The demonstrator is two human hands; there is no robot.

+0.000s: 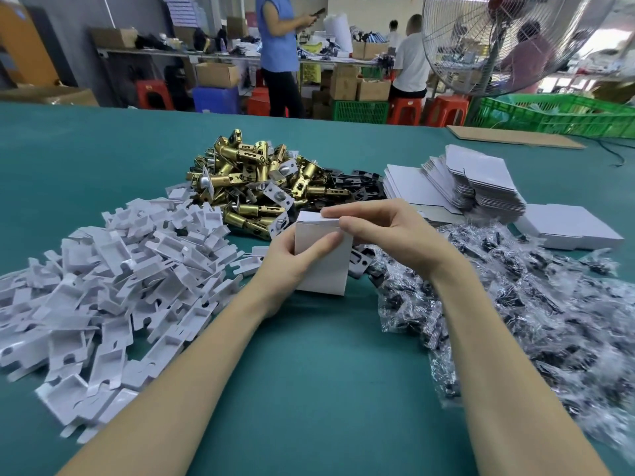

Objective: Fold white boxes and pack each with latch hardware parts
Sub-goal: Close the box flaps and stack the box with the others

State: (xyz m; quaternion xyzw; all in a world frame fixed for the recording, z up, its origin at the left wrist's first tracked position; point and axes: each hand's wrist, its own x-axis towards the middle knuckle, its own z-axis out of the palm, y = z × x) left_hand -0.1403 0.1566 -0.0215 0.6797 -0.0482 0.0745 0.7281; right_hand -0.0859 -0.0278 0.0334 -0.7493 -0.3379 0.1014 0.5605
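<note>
A small white box [326, 266] stands upright on the green table [309, 372], near the middle. My left hand [288, 266] grips its left side, thumb across the front face. My right hand [381, 228] rests on the box's top, fingers pressing the top flap down. Behind the box lies a heap of brass latch bolts [254, 180]. Left of it spreads a pile of white folded card inserts [113, 286]. On the right sits a mass of clear bags with dark screws [515, 304]. Flat white box blanks [470, 180] are stacked at the back right.
Dark strike plates [357, 183] lie between the latches and the blanks. A flat cardboard sheet [512, 136] and a green crate [563, 115] sit at the far right edge. A large fan [501, 39] stands behind; people work at benches beyond the table.
</note>
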